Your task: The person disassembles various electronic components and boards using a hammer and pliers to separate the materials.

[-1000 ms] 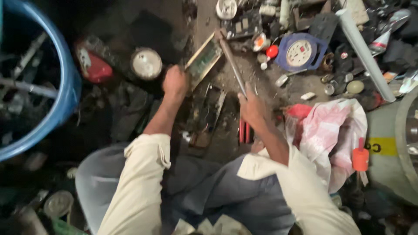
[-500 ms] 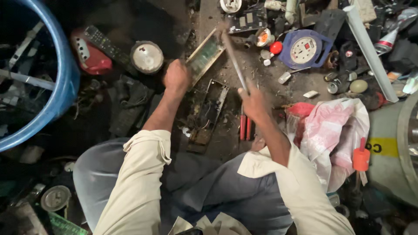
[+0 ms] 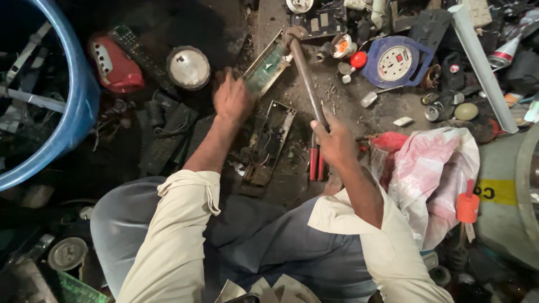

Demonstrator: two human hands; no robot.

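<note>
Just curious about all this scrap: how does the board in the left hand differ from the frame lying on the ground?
The board is green, held by the left hand, under the hammer. The frame is dark, hollow, lying untouched. Both are long and narrow.

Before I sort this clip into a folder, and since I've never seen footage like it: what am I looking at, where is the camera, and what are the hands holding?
The camera sits on a person's head and looks straight down, so you see their own two arms and lap; they sit on a dirty floor among scrap. The right hand grips the handle of a hammer, whose head rests on a green circuit board in a metal frame. The left hand holds that board at its near end. Between the hands lies an opened metal casing, and red-handled pliers lie by the right hand. Around them: a blue tub, a red plastic housing, a round metal disc, a blue extension reel and a pink-and-white plastic bag.
</note>
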